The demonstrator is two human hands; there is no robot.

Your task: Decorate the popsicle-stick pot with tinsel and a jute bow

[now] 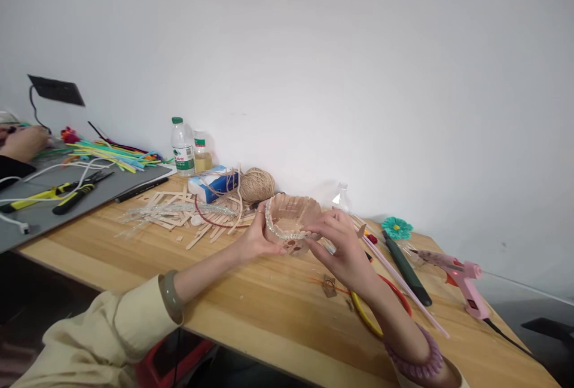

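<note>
A small round craft-stick container (293, 208) is held tilted above the table, its open top facing me. Glittery silver tinsel trim (287, 236) runs along its rim, and dark round spots show on the lower side. My left hand (256, 238) grips the container's left side, the thumb beneath and the fingers mostly hidden behind it. At the right rim, my right hand (343, 247) has its fingertips closed on the trim. Behind the container lies a heap of loose wooden craft sticks (165, 211) with silver tinsel stems (210, 208) across it.
A twine ball (258, 185), blue-white box (213, 183) and two bottles (182, 152) stand along the wall. Pliers (83, 191) lie on a grey mat (107, 196) at left, near another person's hand (27, 143). A pink glue gun (457, 274) and green cutter (406, 271) lie right.
</note>
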